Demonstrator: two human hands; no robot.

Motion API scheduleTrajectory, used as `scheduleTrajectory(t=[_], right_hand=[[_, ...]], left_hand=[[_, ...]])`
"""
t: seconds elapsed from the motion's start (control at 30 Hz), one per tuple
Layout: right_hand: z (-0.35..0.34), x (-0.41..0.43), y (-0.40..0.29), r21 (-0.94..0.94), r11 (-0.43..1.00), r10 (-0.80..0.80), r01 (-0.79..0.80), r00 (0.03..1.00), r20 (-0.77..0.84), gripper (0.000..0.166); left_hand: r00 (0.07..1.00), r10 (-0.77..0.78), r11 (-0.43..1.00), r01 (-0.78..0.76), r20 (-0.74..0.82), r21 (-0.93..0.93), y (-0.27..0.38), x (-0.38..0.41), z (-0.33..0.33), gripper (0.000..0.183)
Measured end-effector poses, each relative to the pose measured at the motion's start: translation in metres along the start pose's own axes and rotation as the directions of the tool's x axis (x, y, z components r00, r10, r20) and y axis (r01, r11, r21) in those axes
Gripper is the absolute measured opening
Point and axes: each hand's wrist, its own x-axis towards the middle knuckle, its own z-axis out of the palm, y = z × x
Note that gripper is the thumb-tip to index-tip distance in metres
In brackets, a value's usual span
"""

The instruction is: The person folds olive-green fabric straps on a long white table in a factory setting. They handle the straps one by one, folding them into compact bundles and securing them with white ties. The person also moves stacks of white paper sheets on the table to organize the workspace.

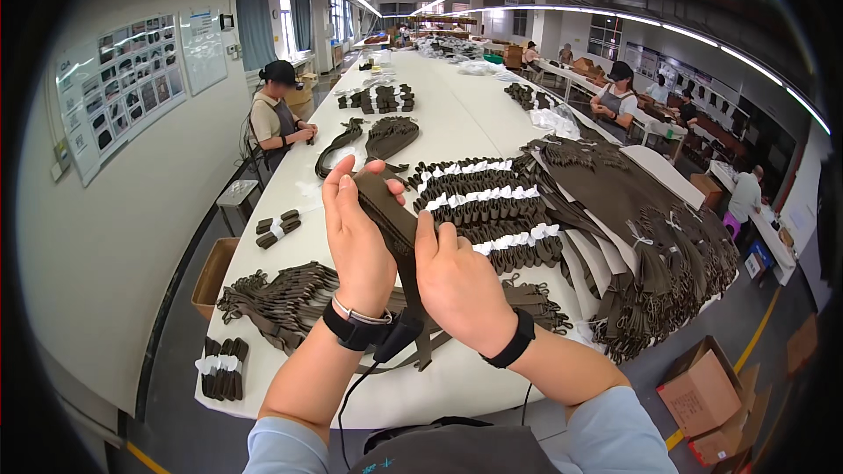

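Observation:
Between my two hands is a dark brown webbing strap (385, 207), folded into several flat layers. My left hand (359, 243) grips the folded bundle from the left, its thumb on the near side and fingertips showing past the far edge. At the bundle's lower right edge, my right hand (464, 286) has its fingers bent against the strap; what its fingertips grasp is partly hidden. A loose tail of strap (411, 293) hangs down between my wrists towards the table. Beneath my hands lies a fanned pile of straps (290, 299) with metal hooks.
Rows of bundled straps with white ties (484, 201) cover the white table (454, 105) ahead. Heaped straps (632, 237) fill its right side. Small tied bundles (222, 368) lie at the left. A co-worker (280, 112) stands along the left edge. Cardboard boxes (701, 388) occupy the right floor.

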Motion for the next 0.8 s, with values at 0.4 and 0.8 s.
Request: scheduleTrajectory(t=[0.4,0.8], right_hand=[[0.029,-0.016,-0.020,0.913,0.343,0.255,-0.222,0.957,0.137,0.059],[0.058,-0.022,0.012,0.824,-0.305,-0.206,-0.478,0.878,0.432,0.044]], left_hand=[[0.991,-0.002,0.994,0.016,0.133,-0.104,0.007,0.012,-0.014,0.022],[0.888,-0.132,0.901,0.293,0.440,-0.322,0.012,0.007,-0.016,0.017]])
